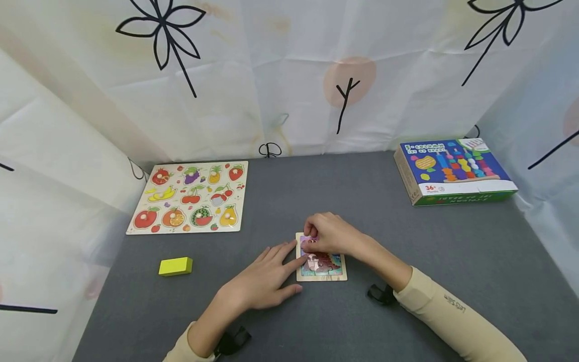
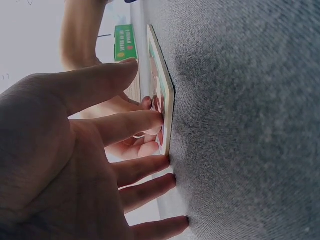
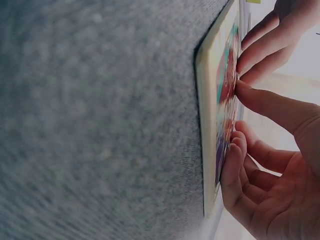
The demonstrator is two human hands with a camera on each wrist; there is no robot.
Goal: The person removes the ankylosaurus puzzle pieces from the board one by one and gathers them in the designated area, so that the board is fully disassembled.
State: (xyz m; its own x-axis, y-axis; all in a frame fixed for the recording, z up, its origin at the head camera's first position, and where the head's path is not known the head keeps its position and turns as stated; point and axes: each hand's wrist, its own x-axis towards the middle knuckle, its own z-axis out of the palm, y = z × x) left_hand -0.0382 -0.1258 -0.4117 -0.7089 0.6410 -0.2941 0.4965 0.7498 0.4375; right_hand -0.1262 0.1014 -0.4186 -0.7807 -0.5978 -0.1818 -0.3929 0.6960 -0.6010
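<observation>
A small wooden jigsaw puzzle [image 1: 332, 277] with a pale frame lies on the grey table, its picture showing a reddish-brown dinosaur. My left hand [image 1: 262, 279] is spread at its left side, the index fingertip resting on the picture and the middle fingertip at the frame's edge. From the right, my right hand [image 1: 334, 235] reaches over the upper left of the puzzle. Its thumb and curled fingers pinch a puzzle piece there, mostly hidden under them. In the right wrist view the thumb [image 3: 267, 102] and fingertips are right at the picture's surface.
A fruit peg board [image 1: 217, 201] lies at the back left, with a yellow block [image 1: 175, 266] in front of it. A colourful toy box [image 1: 452, 173] sits at the back right. White printed cloth [image 1: 294, 90] hangs behind the table.
</observation>
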